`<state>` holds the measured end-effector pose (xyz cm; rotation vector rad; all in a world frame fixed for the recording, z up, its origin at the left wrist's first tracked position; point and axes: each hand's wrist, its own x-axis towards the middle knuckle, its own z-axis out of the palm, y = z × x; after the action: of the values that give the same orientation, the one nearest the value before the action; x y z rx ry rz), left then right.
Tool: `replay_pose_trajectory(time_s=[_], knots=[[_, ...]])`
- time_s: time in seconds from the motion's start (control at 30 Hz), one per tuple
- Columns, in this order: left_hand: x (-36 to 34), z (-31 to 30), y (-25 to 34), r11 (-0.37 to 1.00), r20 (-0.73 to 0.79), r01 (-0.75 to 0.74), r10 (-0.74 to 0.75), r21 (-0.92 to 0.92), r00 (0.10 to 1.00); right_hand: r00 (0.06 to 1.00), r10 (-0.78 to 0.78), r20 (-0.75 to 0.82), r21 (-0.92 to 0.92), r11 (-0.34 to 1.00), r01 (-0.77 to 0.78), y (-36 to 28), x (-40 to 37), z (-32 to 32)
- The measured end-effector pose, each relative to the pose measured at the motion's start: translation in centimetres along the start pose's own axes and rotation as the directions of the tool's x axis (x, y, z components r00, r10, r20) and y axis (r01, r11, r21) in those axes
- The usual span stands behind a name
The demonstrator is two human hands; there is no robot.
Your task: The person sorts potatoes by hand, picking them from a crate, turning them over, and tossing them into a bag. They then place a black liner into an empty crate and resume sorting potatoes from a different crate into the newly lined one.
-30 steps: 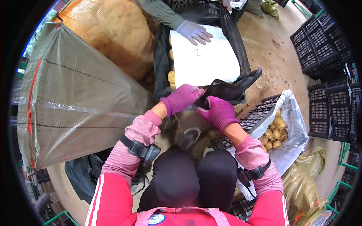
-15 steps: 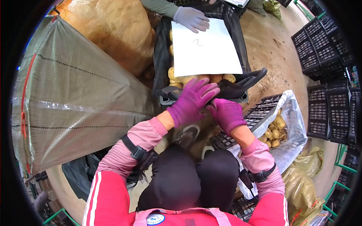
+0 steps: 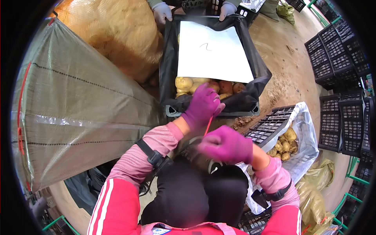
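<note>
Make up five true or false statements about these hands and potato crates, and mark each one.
1. The paper sheet covers every potato. False: several potatoes show along its near edge.
2. A thin red strand runs between the left hand and right hand. True.
3. The wearer's gloves are grey. False: they're purple.
4. Potatoes lie in the pale-lined crate. True.
5. The sheet is blank. False: it bears a dark mark.
</note>
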<state>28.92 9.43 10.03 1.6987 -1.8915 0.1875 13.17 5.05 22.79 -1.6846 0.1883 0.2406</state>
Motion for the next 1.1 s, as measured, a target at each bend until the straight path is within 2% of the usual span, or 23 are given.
replay_pose_trajectory(time_s=[0.03, 0.07, 0.17, 0.23, 0.3, 0.33, 0.37, 0.43, 0.47, 0.53, 0.57, 0.6, 0.63, 0.7, 0.77, 0.83, 0.87, 0.93, 0.97, 1.03, 1.07, 1.1], knots=[[-0.1, -0.2, 0.1, 0.998, 0.005, 0.049, -0.048, -0.031, 0.999, 0.984, -0.175, 0.041, -0.193, 0.964, 0.180, -0.5, 0.3, 0.8], [0.5, -1.2, 0.8, 0.998, -0.015, -0.004, 0.003, -0.068, 1.000, 0.979, -0.201, 0.046, -0.052, 0.978, 0.203, -1.7, 0.3, 0.9], [-0.2, -1.9, 1.3, 0.969, 0.082, 0.137, -0.122, -0.204, 0.989, 0.959, -0.240, 0.149, 0.051, 0.971, 0.235, -6.7, -1.9, -1.1], [-0.2, -3.2, 2.0, 0.964, -0.009, 0.143, -0.148, -0.224, 0.989, 0.951, -0.304, 0.053, 0.090, 0.950, 0.299, -8.7, -3.9, -2.8], [0.6, -5.0, 3.0, 0.959, -0.092, 0.136, -0.164, -0.250, 0.982, 0.917, -0.376, -0.134, 0.212, 0.893, 0.397, -8.5, -4.7, -4.2], [1.0, -5.5, 3.0, 0.966, -0.114, 0.173, -0.197, -0.193, 0.974, 0.886, -0.406, -0.226, 0.255, 0.853, 0.456, -8.4, -5.1, -4.9], [1.6, -6.7, 2.9, 0.962, 0.036, 0.250, -0.248, -0.110, 0.968, 0.886, -0.377, -0.269, 0.290, 0.846, 0.447, -9.1, -4.9, -5.3], [3.8, -10.0, 2.6, 0.931, 0.308, 0.354, -0.364, 0.090, 0.879, 0.873, -0.346, -0.343, 0.290, 0.845, 0.449, -10.1, -4.2, -6.4], [5.1, -11.5, 2.9, 0.891, 0.332, 0.399, -0.452, 0.217, 0.828, 0.853, -0.372, -0.366, 0.186, 0.869, 0.458, -9.7, -3.5, -7.6], [5.9, -13.1, 2.1, 0.884, 0.387, 0.434, -0.467, 0.174, 0.795, 0.798, -0.413, -0.438, -0.019, 0.892, 0.451, -8.5, -1.3, -9.7], [5.9, -13.8, 1.4, 0.878, 0.407, 0.452, -0.474, 0.157, 0.781, 0.762, -0.362, -0.537, 0.074, 0.880, 0.469, -7.7, -0.1, -10.0], [5.6, -14.0, 0.6, 0.917, 0.376, 0.389, -0.392, 0.087, 0.840, 0.759, -0.367, -0.537, -0.144, 0.927, 0.346, -5.4, 1.0, -11.7], [5.3, -14.2, -0.1, 0.948, 0.341, 0.317, -0.306, 0.022, 0.889, 0.757, -0.375, -0.536, -0.353, 0.914, 0.203, -2.4, 2.2, -13.4], [4.5, -13.9, -1.2, 0.955, 0.331, 0.282, -0.239, -0.091, 0.913, 0.814, -0.259, -0.520, -0.593, 0.795, -0.126, 2.9, 5.3, -13.7], [3.4, -12.6, -0.1, 0.843, 0.320, 0.365, -0.246, -0.396, 0.915, 0.823, -0.362, -0.439, -0.788, 0.595, -0.159, 7.0, 8.9, -12.5], [3.4, -12.2, 2.1, 0.705, 0.349, 0.474, -0.329, -0.527, 0.877, 0.928, -0.035, -0.370, -0.827, 0.468, -0.312, 7.9, 11.1, -10.5], [3.5, -12.1, 3.1, 0.639, 0.372, 0.524, -0.370, -0.563, 0.851, 0.949, 0.145, -0.279, -0.811, 0.494, -0.314, 9.6, 12.2, -10.0], [3.9, -12.2, 4.0, 0.512, 0.459, 0.661, -0.476, -0.549, 0.750, 0.953, 0.054, -0.298, -0.802, 0.528, -0.281, 10.4, 11.7, -9.4], [4.0, -12.5, 4.0, 0.542, 0.426, 0.644, -0.484, -0.540, 0.764, 0.951, 0.021, -0.307, -0.803, 0.530, -0.271, 10.4, 11.4, -9.6], [3.9, -12.9, 4.4, 0.589, 0.388, 0.623, -0.488, -0.515, 0.782, 0.928, -0.094, -0.360, -0.515, 0.850, -0.113, 8.9, 9.6, -9.9], [3.8, -12.9, 4.4, 0.552, 0.409, 0.652, -0.510, -0.520, 0.757, 0.901, -0.130, -0.413, -0.327, 0.945, -0.014, 7.7, 8.1, -9.9], [3.8, -13.1, 4.3, 0.515, 0.433, 0.678, -0.524, -0.525, 0.734, 0.868, -0.128, -0.479, -0.197, 0.980, 0.035, 5.9, 6.7, -9.5]])
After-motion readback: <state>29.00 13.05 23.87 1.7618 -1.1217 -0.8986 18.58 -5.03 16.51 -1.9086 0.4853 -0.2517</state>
